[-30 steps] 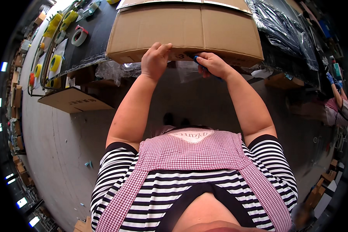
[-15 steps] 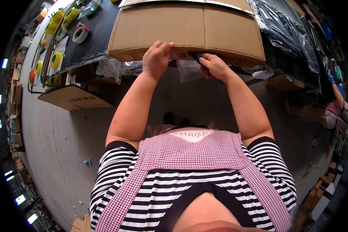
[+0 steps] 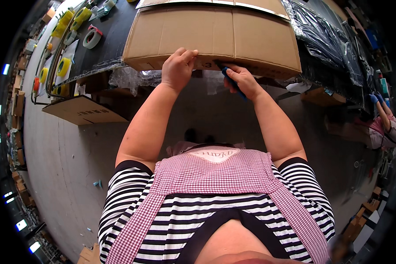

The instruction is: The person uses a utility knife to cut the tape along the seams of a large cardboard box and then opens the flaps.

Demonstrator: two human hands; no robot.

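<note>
A large brown cardboard box (image 3: 193,33) lies on the table's front edge, its narrow printed side facing me. My left hand (image 3: 177,68) is closed on the box's near top edge, left of the middle. In my right hand (image 3: 243,81) I hold a slim blue marker pen (image 3: 227,73), its dark tip against the narrow side, beside a dark mark. My curled fingers cover part of the pen, and its blue end shows below them.
Left on the dark table (image 3: 112,42) lie a white tape roll (image 3: 92,38) and several yellow rolls. A cardboard sheet (image 3: 86,110) leans below. Dark plastic-wrapped goods (image 3: 323,39) lie right. A co-worker's blue-gloved hands (image 3: 375,97) show at the far right.
My right hand has shifted slightly left and down, and the pen's lower end shows more. My left hand and the box stay put. The co-worker's second gloved hand has come into view.
</note>
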